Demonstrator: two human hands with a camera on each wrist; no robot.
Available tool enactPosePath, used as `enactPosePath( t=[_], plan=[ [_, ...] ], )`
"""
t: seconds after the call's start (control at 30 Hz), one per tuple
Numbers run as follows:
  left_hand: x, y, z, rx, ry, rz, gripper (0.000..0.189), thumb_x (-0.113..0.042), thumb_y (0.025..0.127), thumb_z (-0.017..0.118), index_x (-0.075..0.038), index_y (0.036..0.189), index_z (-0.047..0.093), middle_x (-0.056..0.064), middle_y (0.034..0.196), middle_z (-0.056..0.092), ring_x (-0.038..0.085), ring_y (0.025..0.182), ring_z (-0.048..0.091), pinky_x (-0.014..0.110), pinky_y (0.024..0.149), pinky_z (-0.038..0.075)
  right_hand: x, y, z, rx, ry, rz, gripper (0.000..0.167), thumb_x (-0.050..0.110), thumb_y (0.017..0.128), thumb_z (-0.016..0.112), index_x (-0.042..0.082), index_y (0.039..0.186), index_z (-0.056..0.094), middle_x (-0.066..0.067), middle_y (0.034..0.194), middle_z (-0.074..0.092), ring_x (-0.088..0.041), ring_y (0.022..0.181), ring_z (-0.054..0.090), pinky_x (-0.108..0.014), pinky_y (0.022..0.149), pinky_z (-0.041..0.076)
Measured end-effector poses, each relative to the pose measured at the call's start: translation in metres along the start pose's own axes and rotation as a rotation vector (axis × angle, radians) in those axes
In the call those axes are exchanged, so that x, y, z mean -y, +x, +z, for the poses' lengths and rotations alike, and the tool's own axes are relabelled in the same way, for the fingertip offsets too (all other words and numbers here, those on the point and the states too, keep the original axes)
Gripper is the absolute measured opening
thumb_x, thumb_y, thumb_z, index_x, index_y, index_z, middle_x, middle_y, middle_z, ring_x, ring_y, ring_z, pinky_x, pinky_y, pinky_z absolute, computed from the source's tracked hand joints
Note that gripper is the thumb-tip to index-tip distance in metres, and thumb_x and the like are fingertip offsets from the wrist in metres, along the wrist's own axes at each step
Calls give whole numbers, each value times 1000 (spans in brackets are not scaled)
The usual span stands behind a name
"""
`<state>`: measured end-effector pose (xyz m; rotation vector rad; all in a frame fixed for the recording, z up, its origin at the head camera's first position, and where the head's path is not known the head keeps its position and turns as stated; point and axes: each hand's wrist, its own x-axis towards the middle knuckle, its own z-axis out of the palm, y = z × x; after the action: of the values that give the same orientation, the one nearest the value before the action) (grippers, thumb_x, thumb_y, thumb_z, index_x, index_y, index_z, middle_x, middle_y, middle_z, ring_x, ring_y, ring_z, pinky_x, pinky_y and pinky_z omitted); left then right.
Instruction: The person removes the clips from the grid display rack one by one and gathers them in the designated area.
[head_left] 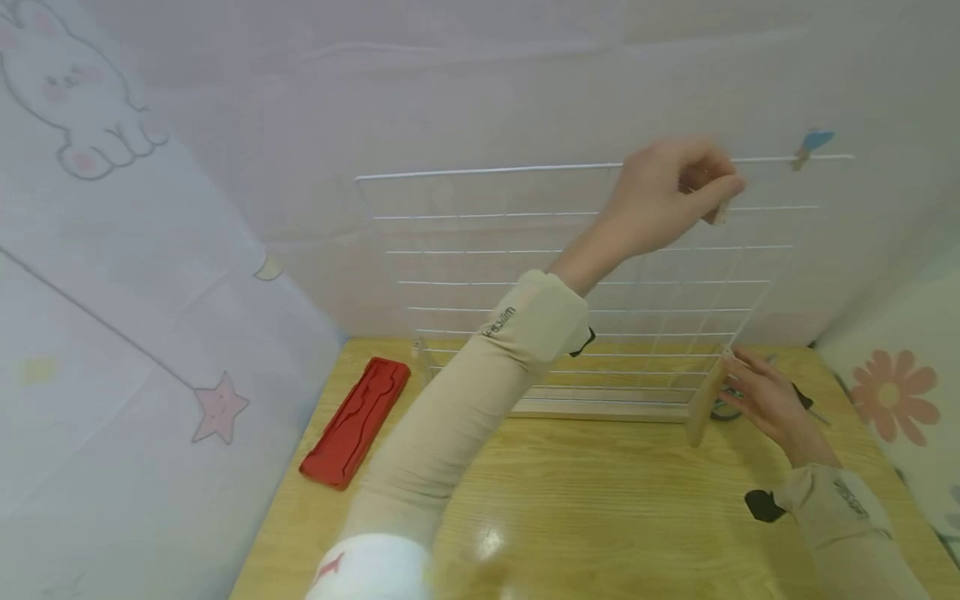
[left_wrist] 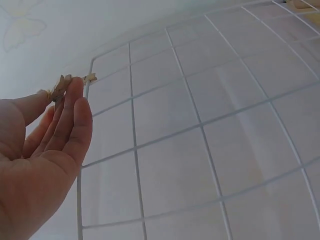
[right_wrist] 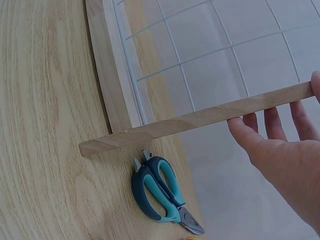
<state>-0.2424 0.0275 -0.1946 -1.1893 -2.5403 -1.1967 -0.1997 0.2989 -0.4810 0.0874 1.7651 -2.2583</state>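
Note:
My left hand (head_left: 667, 200) is raised at the top rail of a white wire grid (head_left: 480, 283). Between its thumb and fingertips it pinches a small wooden clip (left_wrist: 61, 89); the clip's exact shape is partly hidden by the fingers. Another wooden clip with a blue top (head_left: 816, 140) sits on the top rail near the right corner. Down at the right side, my right hand (head_left: 772, 404) grips the stand's wooden side post (right_wrist: 200, 118), thumb on one side and fingers on the other.
Scissors (right_wrist: 159, 187) with teal and dark blue handles lie on the wooden table (head_left: 600, 500) beside the post. A red molded tray (head_left: 356, 421) lies at the table's left. Patterned cloth (head_left: 225, 167) hangs behind and at both sides.

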Motion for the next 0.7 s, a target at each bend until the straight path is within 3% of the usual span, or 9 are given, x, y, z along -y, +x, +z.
enactPosePath(
  t=[0.13, 0.23, 0.33, 0.4, 0.5, 0.6, 0.7],
  plan=[
    [13, -10, -2, -13, -47, -22, 18, -24, 96, 60, -10, 107, 67, -4, 85, 69, -1, 84, 63, 11, 77, 45, 1, 1, 2, 4, 1, -9, 79, 26, 101, 50, 12, 153, -7, 12, 126, 35, 4, 100, 54, -22, 89, 49],
    [24, -19, -1, -18, -132, -42, 17, -19, 96, 60, -7, 106, 67, 0, 84, 68, 4, 81, 64, 15, 73, 49, 3, 1, 3, 8, -8, -7, 79, 27, 101, 50, 12, 153, -7, 13, 124, 35, 4, 101, 52, -22, 90, 49],
    [36, -27, 5, -16, -210, -78, 16, -16, 96, 59, -5, 106, 66, 3, 84, 67, 9, 77, 64, 18, 67, 52, 4, 2, 2, 6, -12, -5, 78, 27, 101, 50, 12, 153, -7, 12, 126, 34, 2, 104, 48, -22, 91, 48],
    [45, -32, 10, -12, -245, -95, 17, -15, 97, 59, -4, 107, 66, 4, 85, 67, 11, 76, 65, 20, 66, 53, 4, 2, 2, 6, -18, -6, 78, 27, 101, 49, 12, 153, -7, 5, 136, 31, 1, 109, 46, -21, 91, 48],
    [60, -42, 18, -9, -297, -128, 18, -14, 96, 59, -3, 109, 66, 5, 88, 67, 13, 76, 66, 22, 65, 54, 2, 4, 2, 5, -19, -3, 78, 27, 101, 49, 11, 153, -8, -8, 154, 11, -4, 117, 42, -21, 91, 48],
    [76, -55, 26, -11, -359, -169, 19, -14, 96, 60, -2, 110, 66, 7, 91, 68, 15, 76, 66, 24, 66, 56, 1, 4, 3, 7, -25, 0, 78, 27, 101, 48, 12, 153, -9, -9, 158, -6, -13, 129, 34, -21, 91, 48],
    [91, -68, 34, -35, -425, -203, 19, -13, 95, 62, -1, 108, 67, 8, 89, 68, 16, 74, 67, 28, 65, 57, 1, 5, 2, 1, -22, -6, 78, 27, 101, 49, 12, 153, -8, -6, 152, 16, -16, 129, 33, -21, 91, 48]
  ],
)
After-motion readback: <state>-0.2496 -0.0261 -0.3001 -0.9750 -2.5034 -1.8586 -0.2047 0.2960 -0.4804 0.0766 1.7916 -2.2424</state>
